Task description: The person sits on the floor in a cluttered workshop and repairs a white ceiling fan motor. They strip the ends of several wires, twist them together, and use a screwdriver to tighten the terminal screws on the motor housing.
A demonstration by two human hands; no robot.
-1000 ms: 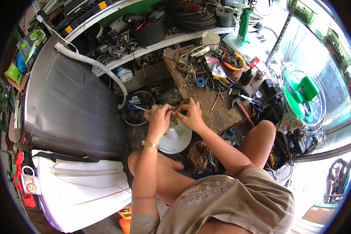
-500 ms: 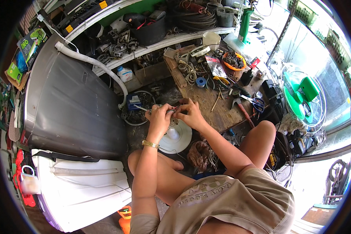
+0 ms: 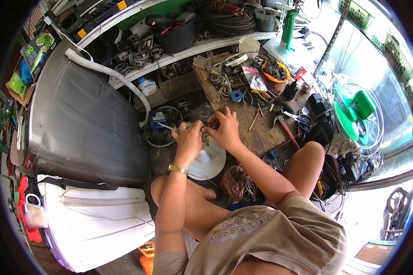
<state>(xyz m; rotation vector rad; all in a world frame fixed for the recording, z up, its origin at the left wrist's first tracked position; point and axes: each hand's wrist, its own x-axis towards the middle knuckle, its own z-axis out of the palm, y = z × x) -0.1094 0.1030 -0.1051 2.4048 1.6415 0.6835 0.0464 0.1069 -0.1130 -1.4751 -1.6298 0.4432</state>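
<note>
Close together above a white round pedestal base (image 3: 208, 166), my two hands are closed at the fingertips. My left hand (image 3: 189, 141), with a gold-coloured band at its wrist, pinches something small that its fingers mostly hide. A thin pale rod (image 3: 166, 126) shows beside its thumb side; whether the hand holds it I cannot tell. The fingers of my right hand (image 3: 226, 131) are bent and pinched on a small dark piece too hidden to name. The top of the base's post lies just under the hands. Left of them sits a blue box-like thing (image 3: 157, 117) by a wire ring.
To the right, a wooden board (image 3: 248, 123) carries a red-handled hammer (image 3: 287, 133), scissors (image 3: 299, 120), a blue spool (image 3: 236, 96) and an orange bowl of small parts (image 3: 275, 72). A dark grey panel (image 3: 92, 123) stands left. A brown crumpled cloth (image 3: 234, 182) lies near my legs.
My right hand has risen slightly, its fingers lifting and curling more, a little apart from where they met the left. My left hand has barely shifted.
</note>
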